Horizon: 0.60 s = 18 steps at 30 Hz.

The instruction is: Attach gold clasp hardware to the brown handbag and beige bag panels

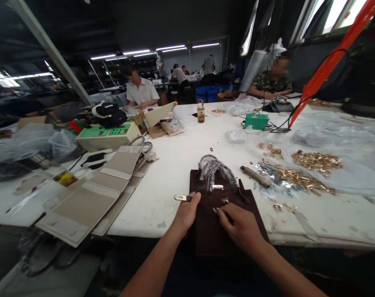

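Observation:
A dark brown handbag [207,235] lies flat at the table's front edge, its handles [217,169] wrapped in clear plastic and pointing away from me. At the bag's left edge, my left hand [189,212] is closed on a dark strap with a metal end plate [183,198], which sticks out leftward. My right hand [241,225] hovers over or rests on the bag's front, thumb and forefinger pinching a small shiny metal piece [216,210]. Just beyond those fingers is a gold-coloured turn-lock fitting [225,201] on the bag. Another metal plate [217,187] shows nearer the handles.
Loose gold fittings [317,163] and silver pieces [272,173] lie in piles at right, beside a brownish bar-shaped tool [255,176]. Flat beige bag panels [94,194] are stacked at left. A green box [257,121], a jar [200,113] and seated co-workers are farther back.

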Each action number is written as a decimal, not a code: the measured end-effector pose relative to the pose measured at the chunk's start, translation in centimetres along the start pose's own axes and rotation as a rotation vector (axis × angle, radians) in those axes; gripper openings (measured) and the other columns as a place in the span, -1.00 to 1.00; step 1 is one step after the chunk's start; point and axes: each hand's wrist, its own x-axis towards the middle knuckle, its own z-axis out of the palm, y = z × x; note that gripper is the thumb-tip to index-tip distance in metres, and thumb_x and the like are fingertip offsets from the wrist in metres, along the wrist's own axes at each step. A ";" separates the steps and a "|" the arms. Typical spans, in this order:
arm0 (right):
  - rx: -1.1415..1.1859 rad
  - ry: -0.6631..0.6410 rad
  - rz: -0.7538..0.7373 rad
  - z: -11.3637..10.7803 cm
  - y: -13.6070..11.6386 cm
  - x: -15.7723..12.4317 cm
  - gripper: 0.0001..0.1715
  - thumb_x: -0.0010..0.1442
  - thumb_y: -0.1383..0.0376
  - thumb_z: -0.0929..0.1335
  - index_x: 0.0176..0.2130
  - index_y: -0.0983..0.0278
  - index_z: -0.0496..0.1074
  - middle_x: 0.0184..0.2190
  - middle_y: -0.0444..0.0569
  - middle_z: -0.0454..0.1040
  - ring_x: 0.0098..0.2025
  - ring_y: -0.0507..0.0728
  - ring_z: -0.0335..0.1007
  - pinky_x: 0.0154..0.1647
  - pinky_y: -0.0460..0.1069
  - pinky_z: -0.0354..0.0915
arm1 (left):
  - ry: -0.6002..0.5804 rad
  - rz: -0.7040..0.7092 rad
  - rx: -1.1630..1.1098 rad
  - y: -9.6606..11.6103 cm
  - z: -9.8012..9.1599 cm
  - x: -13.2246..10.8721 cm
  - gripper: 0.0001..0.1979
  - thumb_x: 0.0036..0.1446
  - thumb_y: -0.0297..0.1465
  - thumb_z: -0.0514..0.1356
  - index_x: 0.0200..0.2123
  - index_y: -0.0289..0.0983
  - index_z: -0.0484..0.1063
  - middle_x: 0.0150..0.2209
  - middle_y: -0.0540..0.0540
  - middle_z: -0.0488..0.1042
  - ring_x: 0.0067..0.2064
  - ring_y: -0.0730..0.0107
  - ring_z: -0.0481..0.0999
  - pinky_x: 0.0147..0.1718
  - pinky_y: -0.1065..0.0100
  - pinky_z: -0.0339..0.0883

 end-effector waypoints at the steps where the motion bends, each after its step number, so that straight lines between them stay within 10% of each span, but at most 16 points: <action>1: -0.056 -0.017 -0.028 0.8 -0.1 0.1 -0.71 0.41 0.24 0.25 -0.30 0.19 0.48 -0.39 -0.05 0.51 -0.35 0.14 0.47 -0.27 0.00 0.32 | -0.029 0.054 0.088 -0.1 -0.3 -0.1 -0.76 0.21 -0.17 0.31 -0.32 -0.23 0.57 -0.24 -0.11 0.63 -0.02 0.08 0.53 0.09 0.27 0.30; 18: -0.007 -0.043 0.119 3.1 -1.8 1.8 -0.84 0.33 0.24 0.29 -0.21 0.20 0.47 -0.39 -0.10 0.55 -0.40 0.10 0.48 -0.31 -0.03 0.29 | 0.113 0.263 0.174 -3.8 -0.2 0.8 -0.62 0.35 -0.13 0.05 -0.47 -0.19 0.28 -0.49 0.06 0.24 -0.36 0.33 0.25 -0.26 0.35 0.16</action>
